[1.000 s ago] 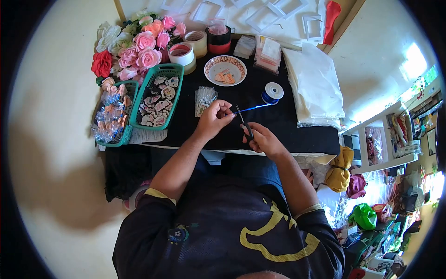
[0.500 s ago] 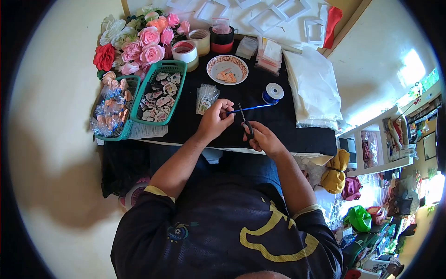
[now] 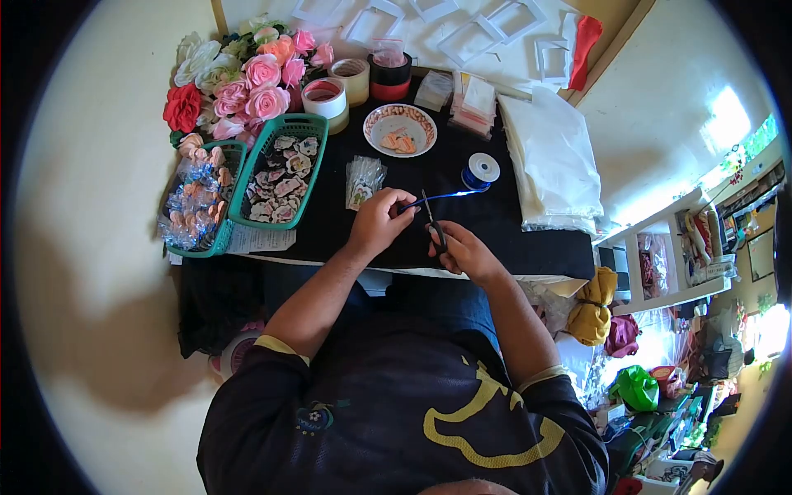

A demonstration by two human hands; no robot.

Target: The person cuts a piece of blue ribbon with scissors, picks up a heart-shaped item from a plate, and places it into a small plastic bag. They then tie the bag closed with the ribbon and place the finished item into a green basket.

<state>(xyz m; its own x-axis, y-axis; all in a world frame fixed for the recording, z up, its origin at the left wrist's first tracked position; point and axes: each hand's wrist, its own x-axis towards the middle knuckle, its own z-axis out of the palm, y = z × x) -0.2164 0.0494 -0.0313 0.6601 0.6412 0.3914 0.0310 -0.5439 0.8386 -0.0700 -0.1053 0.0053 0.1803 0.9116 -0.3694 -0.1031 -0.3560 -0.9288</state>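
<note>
My left hand (image 3: pixel 383 219) pinches the end of a blue ribbon (image 3: pixel 448 196), which runs right to a white-rimmed spool (image 3: pixel 481 172) on the black cloth. In my right hand (image 3: pixel 462 250) are dark scissors (image 3: pixel 437 228), their blades pointing up and touching or crossing the ribbon near my left fingers; which of the two I cannot tell. Just above my left hand lie small clear packets (image 3: pixel 364 181). A patterned bowl (image 3: pixel 400 129) beyond them holds peach-coloured pieces.
Green baskets (image 3: pixel 239 216) with cut-outs and wrapped items stand at left, below artificial flowers (image 3: pixel 264 82). Tape rolls (image 3: pixel 326 101) stand behind. White plastic sheets (image 3: pixel 554 157) lie at right, with stacked packets (image 3: pixel 474 103) and white frames (image 3: pixel 470 41) further back.
The camera view has shifted slightly. Both hands keep nearly the same pose, with the ribbon and scissors still held.
</note>
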